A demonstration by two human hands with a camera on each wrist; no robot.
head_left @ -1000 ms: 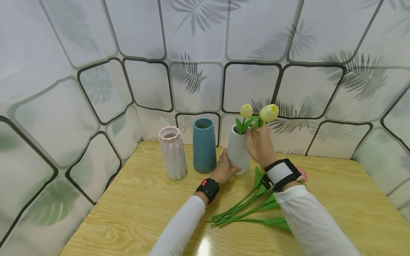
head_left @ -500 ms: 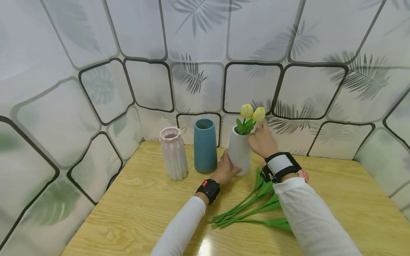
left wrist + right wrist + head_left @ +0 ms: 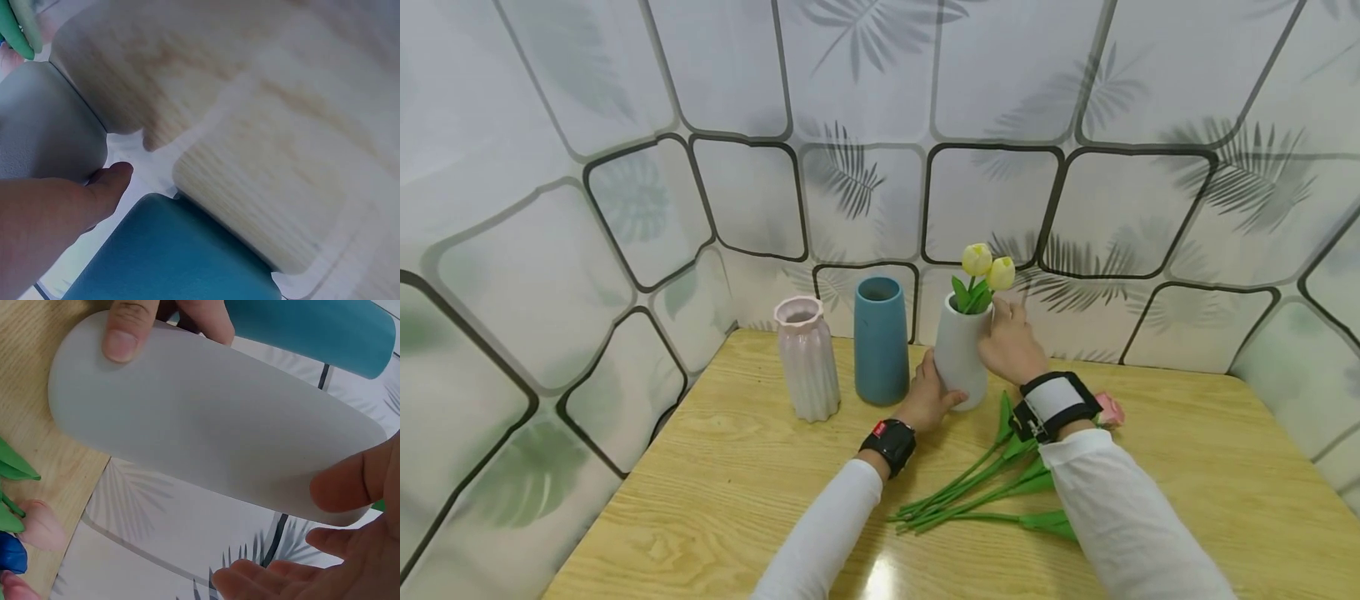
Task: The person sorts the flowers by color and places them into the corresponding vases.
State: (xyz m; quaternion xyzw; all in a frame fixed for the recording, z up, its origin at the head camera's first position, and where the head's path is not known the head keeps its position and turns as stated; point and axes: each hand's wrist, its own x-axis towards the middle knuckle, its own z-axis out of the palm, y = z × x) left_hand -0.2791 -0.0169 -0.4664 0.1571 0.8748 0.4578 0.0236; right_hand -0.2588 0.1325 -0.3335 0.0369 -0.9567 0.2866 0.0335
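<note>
White vase, at blue vase's 3 o'clock, grasped low by left hand, likely for steadiness.
Tulips stood in it; right hand relaxed, thumb rested near top; stems laid at 5 o'clock.

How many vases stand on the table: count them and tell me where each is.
3: the pink vase on the left, the blue vase in the middle, and the white vase on the right, gripped by the left hand.
</note>
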